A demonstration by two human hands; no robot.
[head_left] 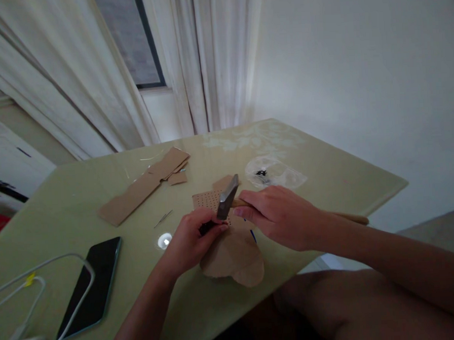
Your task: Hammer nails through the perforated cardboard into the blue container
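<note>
My right hand (277,215) is closed around the wooden handle of a hammer (227,198) close to its head. The handle's far end sticks out behind my wrist. Just below the metal head, my left hand (200,232) pinches something at the surface of a brown cardboard piece (231,258); the fingertips and the hammer hide what it is. The cardboard has a rounded, lobed near end and rows of small dark holes in its upper part. Blue marks show at its right edge, beside my right hand.
A clear plastic bag (275,172) with small black pieces lies behind my right hand. Cardboard strips (144,187) and a thin metal tool (163,219) lie to the left. A phone (92,286) and a white cable (89,271) are at the near left on the table (173,315).
</note>
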